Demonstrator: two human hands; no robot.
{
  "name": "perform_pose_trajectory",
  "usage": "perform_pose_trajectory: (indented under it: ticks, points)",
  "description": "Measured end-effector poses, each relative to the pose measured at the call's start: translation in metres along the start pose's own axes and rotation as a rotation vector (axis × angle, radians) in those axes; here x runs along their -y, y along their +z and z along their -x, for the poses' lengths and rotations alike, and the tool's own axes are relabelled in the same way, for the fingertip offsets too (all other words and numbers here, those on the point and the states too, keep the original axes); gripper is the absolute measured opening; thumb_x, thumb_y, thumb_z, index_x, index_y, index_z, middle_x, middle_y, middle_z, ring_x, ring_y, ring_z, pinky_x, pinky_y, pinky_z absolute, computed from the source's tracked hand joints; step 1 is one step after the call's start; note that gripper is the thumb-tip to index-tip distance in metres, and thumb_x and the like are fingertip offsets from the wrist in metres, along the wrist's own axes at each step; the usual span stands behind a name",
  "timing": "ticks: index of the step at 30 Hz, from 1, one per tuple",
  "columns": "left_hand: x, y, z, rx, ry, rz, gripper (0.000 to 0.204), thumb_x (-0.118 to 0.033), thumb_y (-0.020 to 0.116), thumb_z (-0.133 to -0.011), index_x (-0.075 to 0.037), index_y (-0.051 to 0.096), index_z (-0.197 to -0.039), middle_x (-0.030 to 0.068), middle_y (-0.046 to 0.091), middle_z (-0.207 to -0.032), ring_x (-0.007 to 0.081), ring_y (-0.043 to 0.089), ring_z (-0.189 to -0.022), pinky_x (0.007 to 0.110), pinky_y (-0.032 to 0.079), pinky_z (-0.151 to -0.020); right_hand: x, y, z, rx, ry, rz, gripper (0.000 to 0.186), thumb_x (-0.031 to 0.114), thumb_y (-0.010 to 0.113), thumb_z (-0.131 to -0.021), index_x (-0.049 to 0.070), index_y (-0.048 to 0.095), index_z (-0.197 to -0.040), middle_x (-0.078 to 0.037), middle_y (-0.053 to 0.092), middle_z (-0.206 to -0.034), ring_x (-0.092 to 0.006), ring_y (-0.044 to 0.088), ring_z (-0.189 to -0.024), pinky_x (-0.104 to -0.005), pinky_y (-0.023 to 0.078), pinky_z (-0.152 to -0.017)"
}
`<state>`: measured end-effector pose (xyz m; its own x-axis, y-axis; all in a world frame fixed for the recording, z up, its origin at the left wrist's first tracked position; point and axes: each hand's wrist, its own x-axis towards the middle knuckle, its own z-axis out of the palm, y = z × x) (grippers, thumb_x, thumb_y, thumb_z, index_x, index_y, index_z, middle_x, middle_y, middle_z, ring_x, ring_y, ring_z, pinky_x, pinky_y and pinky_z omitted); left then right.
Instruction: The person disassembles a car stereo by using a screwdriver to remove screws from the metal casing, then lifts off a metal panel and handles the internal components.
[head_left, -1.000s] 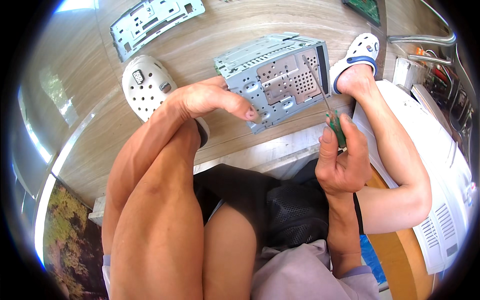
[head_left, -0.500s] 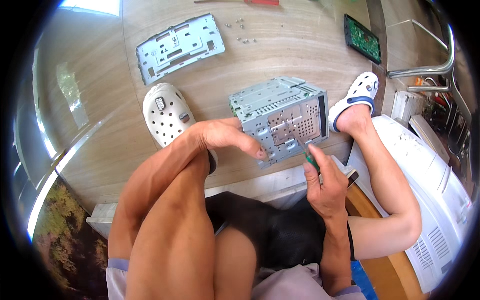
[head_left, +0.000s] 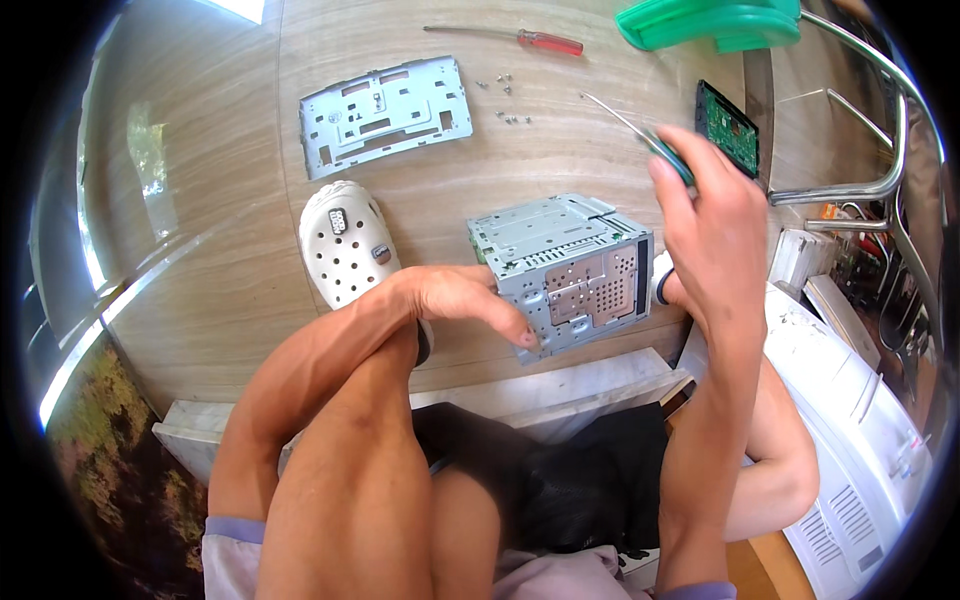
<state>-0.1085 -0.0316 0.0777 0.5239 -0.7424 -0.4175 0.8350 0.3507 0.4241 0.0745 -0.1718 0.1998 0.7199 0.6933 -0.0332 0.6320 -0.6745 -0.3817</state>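
Observation:
My left hand (head_left: 462,305) is closed on the near left edge of a silver metal box-shaped electronics unit (head_left: 560,235), thumb on its front face. The unit stands tilted on the floor, with a perforated plate (head_left: 597,290) on the side toward me. Raised beyond the unit to the right, my right hand (head_left: 715,205) grips a screwdriver (head_left: 672,158) with a green handle. Its thin shaft points away and left, the tip beside one small screw lying on the floor. Several more small screws (head_left: 508,90) lie loose farther left.
A flat silver metal panel (head_left: 385,112) lies at the far left, and a red-handled screwdriver (head_left: 548,42) farther back. A green circuit board (head_left: 727,128) rests near metal chair legs (head_left: 850,192). A green plastic object (head_left: 705,25) is at the back. White plastic housing (head_left: 840,430) stands at right.
My right hand has lifted the screwdriver off the unit's perforated face and moved it far forward and right. My left hand keeps its hold. The view has shifted, bringing in the green plastic object.

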Motion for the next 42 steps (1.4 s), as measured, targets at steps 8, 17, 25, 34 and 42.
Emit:
perform_pose_trajectory:
  ticks: [8,17,25,34,42]
  points:
    - [-0.014,0.01,0.01,-0.018,0.114,-0.225,0.073,-0.033,0.085,-0.078,0.002,0.062,-0.138,0.0153,0.067,-0.133,0.0239,0.056,-0.127,0.036,0.039,-0.111,-0.006,0.072,-0.034,0.173,0.092,0.078,0.023,0.019,0.063,-0.096,0.005,0.069,-0.113,-0.02,0.073,-0.106,-0.0424,0.069,-0.1,-0.051,0.055,-0.086]
    - [0.008,-0.005,-0.013,0.024,0.021,-0.101,0.065,-0.038,0.086,-0.075,0.002,0.071,-0.125,0.0135,0.071,-0.124,0.0228,0.06,-0.12,0.033,0.041,-0.108,-0.007,0.091,-0.022,0.1,0.209,0.052,0.025,0.02,0.066,-0.095,0.004,0.07,-0.114,-0.018,0.074,-0.109,-0.0416,0.069,-0.102,-0.0509,0.055,-0.086]
    - [0.01,-0.007,-0.011,0.014,0.006,-0.153,0.068,-0.044,0.084,-0.074,0.002,0.073,-0.123,0.0147,0.07,-0.128,0.0242,0.057,-0.126,0.034,0.038,-0.112,-0.009,0.095,-0.025,0.128,0.204,0.066,0.026,0.02,0.067,-0.094,0.004,0.07,-0.114,-0.018,0.074,-0.108,-0.0425,0.07,-0.1,-0.0518,0.055,-0.086]
    - [0.009,-0.008,-0.013,0.007,-0.004,-0.182,0.071,-0.047,0.084,-0.073,0.002,0.073,-0.123,0.0151,0.07,-0.129,0.0254,0.057,-0.127,0.034,0.038,-0.112,-0.009,0.096,-0.024,0.16,0.213,0.098,0.026,0.021,0.067,-0.095,0.005,0.07,-0.115,-0.019,0.074,-0.108,-0.0426,0.07,-0.102,-0.0522,0.056,-0.086]
    - [-0.02,0.009,0.009,-0.029,-0.071,-0.152,0.072,-0.046,0.085,-0.073,0.003,0.073,-0.123,0.016,0.07,-0.128,0.0254,0.057,-0.125,0.034,0.039,-0.111,-0.009,0.095,-0.024,0.171,0.236,0.103,0.025,0.021,0.067,-0.095,0.005,0.07,-0.114,-0.018,0.074,-0.109,-0.042,0.07,-0.102,-0.0518,0.056,-0.086]
